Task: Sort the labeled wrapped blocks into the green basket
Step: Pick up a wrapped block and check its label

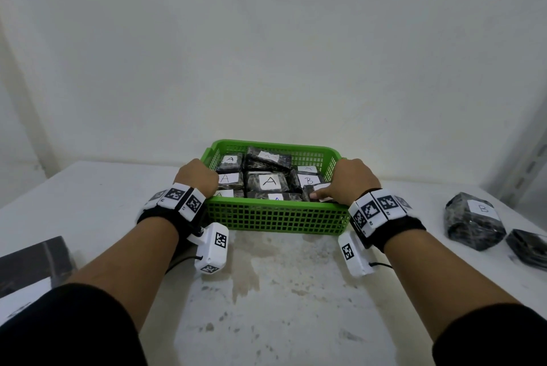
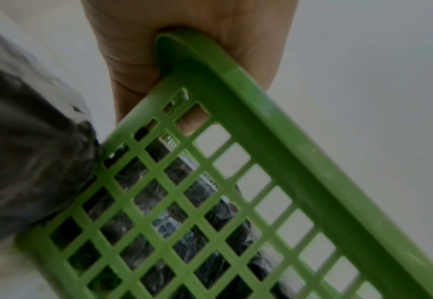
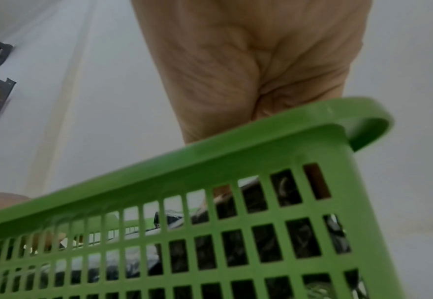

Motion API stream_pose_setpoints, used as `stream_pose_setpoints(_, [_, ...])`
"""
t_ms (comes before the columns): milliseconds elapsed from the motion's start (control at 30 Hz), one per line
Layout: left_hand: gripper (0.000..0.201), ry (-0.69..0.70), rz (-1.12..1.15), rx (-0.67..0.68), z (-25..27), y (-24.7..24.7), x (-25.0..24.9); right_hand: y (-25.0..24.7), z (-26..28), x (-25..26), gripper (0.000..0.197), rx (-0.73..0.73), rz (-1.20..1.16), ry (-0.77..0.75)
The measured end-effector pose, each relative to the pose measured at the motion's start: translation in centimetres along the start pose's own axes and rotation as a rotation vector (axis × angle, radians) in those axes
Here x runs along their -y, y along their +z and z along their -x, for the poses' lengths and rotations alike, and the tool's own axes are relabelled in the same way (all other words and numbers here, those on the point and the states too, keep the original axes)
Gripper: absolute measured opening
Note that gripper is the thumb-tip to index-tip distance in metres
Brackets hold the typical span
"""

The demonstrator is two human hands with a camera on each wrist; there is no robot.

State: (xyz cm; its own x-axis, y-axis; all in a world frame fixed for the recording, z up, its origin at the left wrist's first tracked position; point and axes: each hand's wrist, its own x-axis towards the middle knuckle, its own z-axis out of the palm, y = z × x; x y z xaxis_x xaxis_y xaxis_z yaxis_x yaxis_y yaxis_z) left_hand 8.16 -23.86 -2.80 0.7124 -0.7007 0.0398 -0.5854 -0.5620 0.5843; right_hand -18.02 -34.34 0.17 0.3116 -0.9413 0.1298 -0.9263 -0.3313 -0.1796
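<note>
The green basket [image 1: 275,217] stands on the white table and holds several dark wrapped blocks, most labeled A [image 1: 269,181] and one labeled B [image 1: 309,180]. My left hand [image 1: 196,177] grips the basket's front left corner; the rim [image 2: 261,141] runs into my left palm [image 2: 190,50], with a fingertip showing behind the mesh. My right hand [image 1: 352,180] curls over the front right corner, its thumb lying on a block inside. In the right wrist view my right palm [image 3: 261,70] sits over the rim [image 3: 210,161]. Another wrapped block labeled B [image 1: 475,220] lies on the table to the right.
A second dark wrapped bundle [image 1: 529,247] lies at the right edge of the table. A dark flat object [image 1: 32,262] sits at the near left, and a dark wrapped shape [image 2: 26,161] fills the left of the left wrist view. A white wall rises behind the basket.
</note>
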Motion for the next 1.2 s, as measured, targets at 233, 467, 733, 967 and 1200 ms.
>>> stream_pose_setpoints(233, [0.028, -0.004, 0.014, -0.011, 0.1, 0.0, 0.0, 0.2, -0.3, -0.3, 0.064, -0.020, 0.000, -0.031])
stream_pose_setpoints(467, [0.028, -0.003, 0.011, -0.010, 0.1, 0.1, 0.1, 0.2, -0.3, -0.3, 0.056, 0.087, 0.087, -0.107])
stream_pose_setpoints(733, [0.025, -0.008, 0.025, -0.016, 0.1, 0.0, 0.0, 0.9, -0.5, -0.4, 0.036, 0.064, 0.007, -0.112])
stream_pose_setpoints(967, [0.026, -0.002, 0.009, -0.020, 0.0, 0.0, 0.1, 0.1, -0.3, 0.3, 0.050, 0.100, 0.122, -0.146])
stream_pose_setpoints(1200, [0.024, -0.018, 0.014, -0.020, -0.1, 0.2, 0.1, 0.1, -0.3, -0.4, 0.026, 0.063, 0.007, -0.147])
